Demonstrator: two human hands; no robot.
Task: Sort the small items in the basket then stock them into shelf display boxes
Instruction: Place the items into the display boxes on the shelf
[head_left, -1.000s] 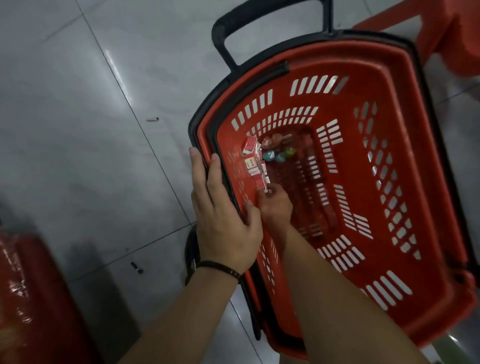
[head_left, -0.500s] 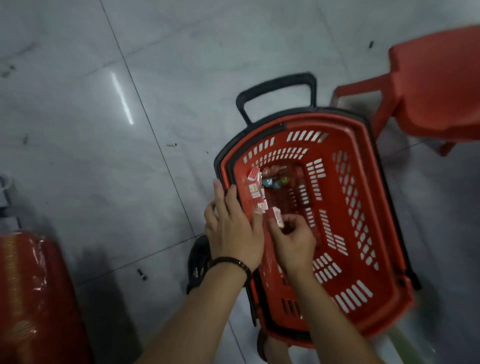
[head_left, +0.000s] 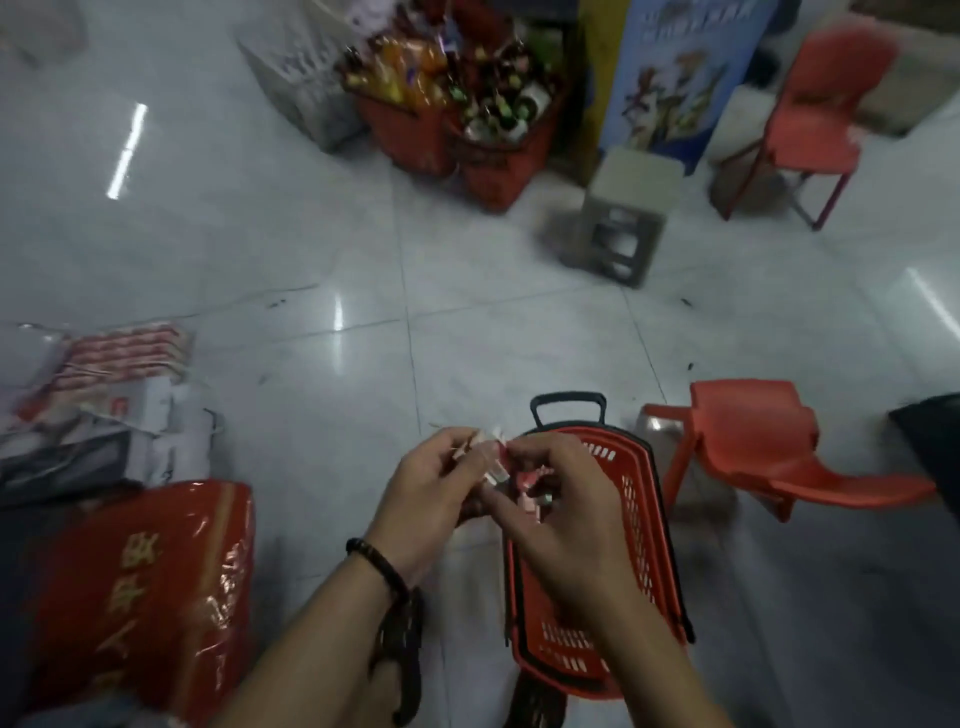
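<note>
The red wheeled basket (head_left: 636, 525) with a black pull handle stands on the floor below my hands, its inside hidden. Above its left rim both hands are raised and close together. My left hand (head_left: 431, 493) grips several small red-and-white packets (head_left: 485, 447), their ends sticking out above its fingers. My right hand (head_left: 556, 499) curls round more small red and pink packets (head_left: 532, 486) and touches the left hand's bundle. The picture is blurred, so single packets are hard to tell apart.
A red plastic chair (head_left: 769, 457) stands right of the basket. A large red wrapped pack (head_left: 140, 592) and bagged goods (head_left: 98, 400) lie at the left. Farther back are two full red baskets (head_left: 462, 124), a grey stool (head_left: 626, 213) and another red chair (head_left: 821, 114).
Both hands have come up out of the basket with packets and met above its rim. My head has lifted, so the view now takes in the room beyond.
</note>
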